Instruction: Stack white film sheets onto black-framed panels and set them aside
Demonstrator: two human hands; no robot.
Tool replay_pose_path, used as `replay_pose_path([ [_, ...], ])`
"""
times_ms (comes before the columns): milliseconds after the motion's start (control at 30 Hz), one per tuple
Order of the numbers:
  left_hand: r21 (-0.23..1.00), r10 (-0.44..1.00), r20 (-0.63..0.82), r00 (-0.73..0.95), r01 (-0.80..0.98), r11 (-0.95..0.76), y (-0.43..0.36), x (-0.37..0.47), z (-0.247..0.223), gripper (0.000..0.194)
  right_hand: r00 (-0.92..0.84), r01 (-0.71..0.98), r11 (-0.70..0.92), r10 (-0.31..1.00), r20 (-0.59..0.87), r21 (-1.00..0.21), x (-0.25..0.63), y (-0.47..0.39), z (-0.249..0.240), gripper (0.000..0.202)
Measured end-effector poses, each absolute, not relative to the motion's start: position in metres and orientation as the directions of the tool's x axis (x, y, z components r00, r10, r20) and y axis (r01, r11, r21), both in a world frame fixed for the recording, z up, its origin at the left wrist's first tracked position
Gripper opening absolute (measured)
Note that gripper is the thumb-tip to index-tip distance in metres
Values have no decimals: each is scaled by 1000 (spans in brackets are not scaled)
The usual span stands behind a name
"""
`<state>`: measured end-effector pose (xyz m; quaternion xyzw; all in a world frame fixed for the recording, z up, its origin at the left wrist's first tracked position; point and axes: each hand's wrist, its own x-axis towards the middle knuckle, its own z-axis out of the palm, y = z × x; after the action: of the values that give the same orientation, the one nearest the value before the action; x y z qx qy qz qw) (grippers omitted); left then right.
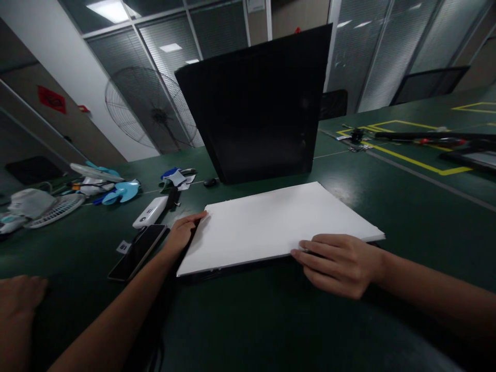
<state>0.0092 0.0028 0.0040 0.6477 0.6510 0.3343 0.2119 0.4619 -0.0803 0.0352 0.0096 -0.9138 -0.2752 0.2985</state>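
Note:
A stack of white paper sheets (263,225) lies on the green table, over something dark that shows only as a thin edge beneath. My left hand (182,232) is closed at the stack's far left corner, its fingertips on the edge, where a sheet's side looks slightly lifted. At the near edge, right of the middle, my right hand (341,261) pinches the stack's border between its fingers. A large black panel (263,108) stands upright just behind the paper, leaning a little.
Left of my left arm lie a dark phone (137,253), a white power bank (151,212) and a small mouse-like object (210,182). Fan parts (122,191) clutter the far left. Another person's hand (21,294) rests at lower left. Yellow tape (411,157) marks the table at right.

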Motion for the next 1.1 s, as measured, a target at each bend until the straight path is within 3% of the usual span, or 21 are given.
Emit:
replay_pose_path([
  [233,672,982,186,-12,731,-118,-2,12,7,47,-776,236,815,-169,607,529,486,-67,50,6],
  [400,565,960,236,151,782,-262,-4,14,4,60,-730,331,832,-74,679,446,504,-56,46,12],
  [533,540,960,231,156,800,-260,-3,15,0,58,-708,336,867,-25,706,368,506,-48,36,22],
  [833,502,958,254,135,828,-250,-5,22,6,58,-810,259,939,83,581,227,485,-42,24,27],
  [967,484,960,260,101,847,-220,-9,27,11,55,-852,244,934,78,518,261,482,-43,24,24],
  [1100,485,963,252,96,849,-212,-10,30,13,52,-843,239,896,0,537,375,478,-48,30,15],
])
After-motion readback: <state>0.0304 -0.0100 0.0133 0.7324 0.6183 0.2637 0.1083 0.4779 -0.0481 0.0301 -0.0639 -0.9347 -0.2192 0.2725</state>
